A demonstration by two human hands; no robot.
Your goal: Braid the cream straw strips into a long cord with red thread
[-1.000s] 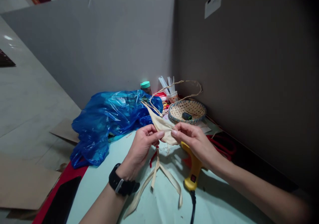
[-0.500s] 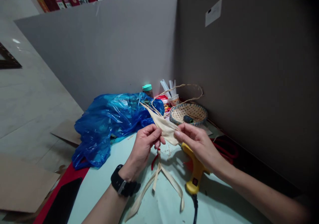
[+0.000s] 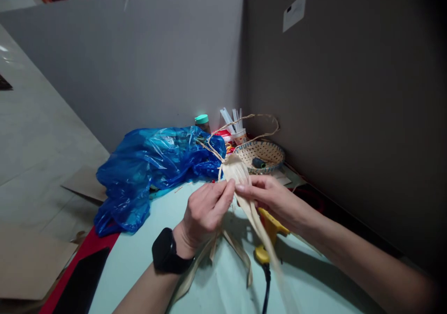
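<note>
A pale dried corn husk [image 3: 235, 167] is pinched between my two hands above the table. My left hand [image 3: 207, 208], with a black watch [image 3: 165, 251] on its wrist, is closed, thumb and fingertips on the husk's near side. Beside it, my right hand [image 3: 270, 194] grips the husk's right edge between thumb and fingers. A long tail of husk hangs down to the right, blurred at its end. Behind the hands loops a twisted fibre cord [image 3: 251, 116]. Loose husk strips [image 3: 242, 254] lie below, partly hidden by my left hand.
A yellow glue gun [image 3: 274, 225] rests beneath my right hand, its cable running forward. Further back are a blue plastic bag [image 3: 157, 160], a teal-lidded jar [image 3: 201, 119], a cup of glue sticks [image 3: 240, 137] and a woven basket [image 3: 275, 152] holding a dark spool [image 3: 259, 163]. Grey partitions [image 3: 181, 63] stand behind.
The husk has turned upright between my hands, and a long tail now hangs to the lower right. My left hand has rolled over and closed. The view has shifted slightly right.
</note>
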